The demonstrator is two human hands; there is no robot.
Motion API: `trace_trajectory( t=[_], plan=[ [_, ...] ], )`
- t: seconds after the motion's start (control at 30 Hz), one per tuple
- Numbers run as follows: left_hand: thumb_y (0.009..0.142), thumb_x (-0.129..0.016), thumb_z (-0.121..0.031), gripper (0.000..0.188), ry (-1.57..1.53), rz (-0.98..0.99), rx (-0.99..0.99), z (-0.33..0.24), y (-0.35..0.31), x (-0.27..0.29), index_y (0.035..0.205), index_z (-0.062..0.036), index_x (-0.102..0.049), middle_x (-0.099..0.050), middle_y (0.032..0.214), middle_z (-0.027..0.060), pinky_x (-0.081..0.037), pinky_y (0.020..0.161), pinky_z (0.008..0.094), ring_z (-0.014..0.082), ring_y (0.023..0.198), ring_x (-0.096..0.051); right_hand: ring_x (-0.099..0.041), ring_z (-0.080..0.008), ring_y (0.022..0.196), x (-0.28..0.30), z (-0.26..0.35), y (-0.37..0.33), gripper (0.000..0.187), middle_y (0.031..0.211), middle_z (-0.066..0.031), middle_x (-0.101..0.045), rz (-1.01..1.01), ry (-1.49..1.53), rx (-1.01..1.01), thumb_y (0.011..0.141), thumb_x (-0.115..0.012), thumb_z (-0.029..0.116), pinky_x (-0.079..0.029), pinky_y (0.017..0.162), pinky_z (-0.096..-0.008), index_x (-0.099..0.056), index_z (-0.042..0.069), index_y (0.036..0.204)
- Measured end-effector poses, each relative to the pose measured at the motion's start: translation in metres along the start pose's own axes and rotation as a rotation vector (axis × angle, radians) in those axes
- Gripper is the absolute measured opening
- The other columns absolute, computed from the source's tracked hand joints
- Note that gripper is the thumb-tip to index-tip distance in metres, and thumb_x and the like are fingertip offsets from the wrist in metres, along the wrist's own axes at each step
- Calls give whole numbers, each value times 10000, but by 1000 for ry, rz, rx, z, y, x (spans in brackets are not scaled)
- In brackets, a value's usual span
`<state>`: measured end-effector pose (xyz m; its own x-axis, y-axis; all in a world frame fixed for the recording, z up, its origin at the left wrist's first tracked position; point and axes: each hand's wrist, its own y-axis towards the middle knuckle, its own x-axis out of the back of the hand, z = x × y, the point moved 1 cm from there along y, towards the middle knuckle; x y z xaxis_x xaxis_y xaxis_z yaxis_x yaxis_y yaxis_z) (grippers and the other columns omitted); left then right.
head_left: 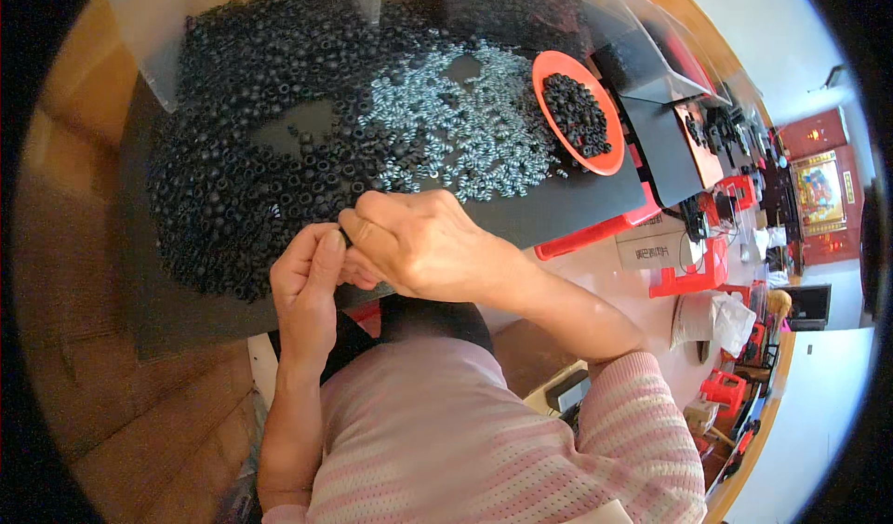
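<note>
Head view. Both hands meet at the near edge of the dark table (pixel 530 215), in front of the torso.

Left hand (pixel 310 268): the forearm enters from the near left and runs almost straight toward the far side. The wrist is close to straight. The thumb lies extended along the curled fingers and presses against them, closing the hand on a small black part (pixel 345 237), of which only a dark edge shows at the thumb tip.

Right hand (pixel 414 240): the elbow is bent out to the right below a pink striped sleeve (pixel 642 417), and the forearm runs left and toward the far side. The back of the hand faces up. The fingers are curled in, their tips meeting the left hand at the same part; whether they also grip it cannot be told, as the fingertips are largely hidden.

Surroundings: a broad pile of black ring-shaped parts (pixel 242 180) covers the left of the table, reaching just beyond the hands. Silvery coil springs (pixel 484 147) lie spread to its right. Farther right, an orange plate (pixel 606 160) holds more black parts (pixel 575 115).
</note>
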<state>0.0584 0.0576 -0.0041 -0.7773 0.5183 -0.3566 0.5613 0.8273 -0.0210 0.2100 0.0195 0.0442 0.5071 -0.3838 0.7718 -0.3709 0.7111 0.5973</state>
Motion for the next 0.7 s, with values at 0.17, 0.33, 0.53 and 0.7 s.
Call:
trace_trajectory(
  t=[0.17,0.33,0.53,0.7],
  plan=[
    [979,-491,-209,274,80,0,-87,1,0,0,1020,43,-590,-639,765,66,-505,607,238,110,649,-606,-560,-184,561,-7,-3,-8,267,695,-52,-456,-16,0,34,648,-663,97,-447,427,-308,-567,-16,870],
    [981,-486,-212,265,-39,-71,-91,5,-1,1,988,30,-591,-636,777,66,-499,575,228,113,620,-601,-592,-249,603,1,5,-2,176,730,-91,-518,72,35,-102,714,-654,142,-474,475,-352,-561,5,774],
    [982,-481,-239,263,-3,6,-96,2,-1,-3,955,2,-582,-616,738,51,-392,461,194,73,522,-512,-592,-371,669,9,-9,-1,319,701,-166,-563,140,364,-454,914,-540,280,-463,570,-434,-551,2,756],
    [977,-490,-259,258,-5,0,-93,1,-3,1,937,-22,-583,-603,698,37,-319,426,178,43,486,-447,-580,-366,595,-10,-5,2,355,603,-174,-538,82,485,-383,961,-475,242,-445,534,-426,-527,11,696]
  ],
)
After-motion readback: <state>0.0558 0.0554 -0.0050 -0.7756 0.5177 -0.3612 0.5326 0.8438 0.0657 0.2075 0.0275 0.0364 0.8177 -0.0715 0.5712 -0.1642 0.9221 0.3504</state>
